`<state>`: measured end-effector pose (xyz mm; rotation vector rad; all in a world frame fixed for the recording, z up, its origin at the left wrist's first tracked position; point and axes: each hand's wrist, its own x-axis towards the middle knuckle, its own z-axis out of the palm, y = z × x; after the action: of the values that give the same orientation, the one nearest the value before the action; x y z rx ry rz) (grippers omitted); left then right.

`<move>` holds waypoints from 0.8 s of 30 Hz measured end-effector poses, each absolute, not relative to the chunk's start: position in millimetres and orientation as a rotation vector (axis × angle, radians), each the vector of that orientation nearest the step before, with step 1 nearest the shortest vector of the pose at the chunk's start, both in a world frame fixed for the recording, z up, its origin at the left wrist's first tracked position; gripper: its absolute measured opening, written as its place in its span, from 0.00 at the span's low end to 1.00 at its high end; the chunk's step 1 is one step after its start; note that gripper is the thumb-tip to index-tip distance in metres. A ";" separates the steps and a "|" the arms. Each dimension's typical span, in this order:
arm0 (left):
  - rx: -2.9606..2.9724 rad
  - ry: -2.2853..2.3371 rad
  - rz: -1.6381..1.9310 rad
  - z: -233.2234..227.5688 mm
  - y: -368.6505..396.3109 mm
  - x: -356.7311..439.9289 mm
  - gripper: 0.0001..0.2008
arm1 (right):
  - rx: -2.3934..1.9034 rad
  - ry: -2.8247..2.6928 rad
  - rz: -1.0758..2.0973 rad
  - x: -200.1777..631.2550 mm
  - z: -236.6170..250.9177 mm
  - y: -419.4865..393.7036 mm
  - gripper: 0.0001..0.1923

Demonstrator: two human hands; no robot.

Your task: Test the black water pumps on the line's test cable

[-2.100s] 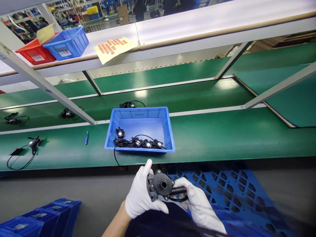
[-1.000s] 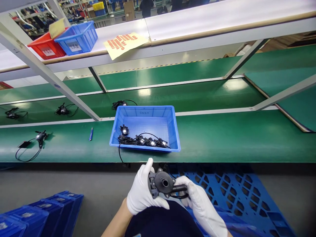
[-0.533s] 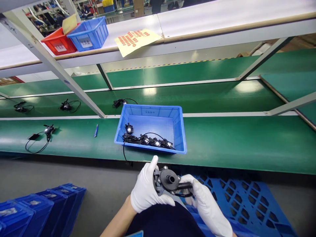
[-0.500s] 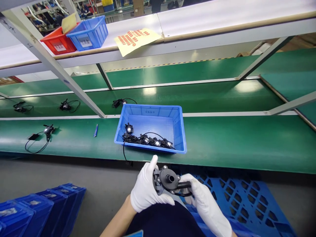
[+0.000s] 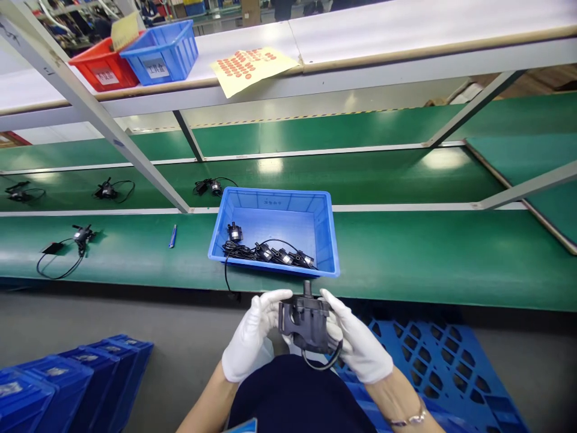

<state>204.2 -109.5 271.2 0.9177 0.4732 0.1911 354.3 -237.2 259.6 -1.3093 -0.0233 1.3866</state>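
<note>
Between my two white-gloved hands is a black water pump (image 5: pixel 307 322), its outlet stub pointing away from me and a short black cable looping below. My left hand (image 5: pixel 255 331) grips the pump's left side, fingers behind it. On the other side, my right hand (image 5: pixel 356 340) has its fingers around the pump's right edge, near the cable. Just beyond them stands a blue bin (image 5: pixel 336 240) on the green bench, with several smaller black pumps (image 5: pixel 283 255) and coiled cables along its near side. One cable hangs over the bin's front edge.
A pump with cable (image 5: pixel 82 237) and a blue cutter knife (image 5: pixel 173 236) lie left on the green bench (image 5: pixel 406 258). Overhead, a white shelf holds red (image 5: pixel 103 69) and blue (image 5: pixel 160 54) boxes and a sticker sheet (image 5: pixel 252 67). Blue crates (image 5: pixel 67 376) and a blue pallet (image 5: pixel 433 361) are below.
The held pump has been turned: its round face with the centre port showed before, now another side does, outlet stub away from me. My right hand has shifted up along its side.
</note>
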 end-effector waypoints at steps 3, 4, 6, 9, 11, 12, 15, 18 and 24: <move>1.115 0.498 0.159 270.0 -107.1 201.4 0.36 | -1.589 -0.178 1.199 348.0 280.0 -231.3 0.37; 1.155 0.497 0.147 268.1 -107.3 201.0 0.35 | -1.667 -0.257 1.128 344.4 287.1 -229.8 0.36; 1.078 0.518 0.123 260.5 -109.0 201.9 0.35 | -1.711 -0.393 1.065 336.6 298.4 -228.6 0.35; 0.686 0.559 0.059 242.3 -114.0 205.6 0.42 | -1.677 -0.481 1.071 327.5 306.0 -231.6 0.35; 0.580 0.581 0.081 234.6 -118.2 206.0 0.49 | -1.742 -0.517 1.054 323.5 305.7 -233.4 0.32; 0.620 0.595 0.117 234.8 -120.5 204.5 0.50 | -1.799 -0.537 1.049 321.4 304.5 -233.2 0.28; 0.890 0.652 0.258 253.9 -125.4 192.6 0.42 | -1.928 -0.618 1.105 313.1 298.2 -226.8 0.17; 1.303 0.651 0.385 280.1 -115.2 179.2 0.39 | -1.630 -0.637 1.201 302.8 287.1 -218.0 0.21; 1.297 0.457 0.246 230.1 -60.3 200.2 0.46 | -0.822 -0.174 1.349 293.3 265.8 -210.9 0.40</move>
<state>200.2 -60.3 230.1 1.2975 0.4572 0.2456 293.3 -210.9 265.8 -0.8220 -0.1735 1.3493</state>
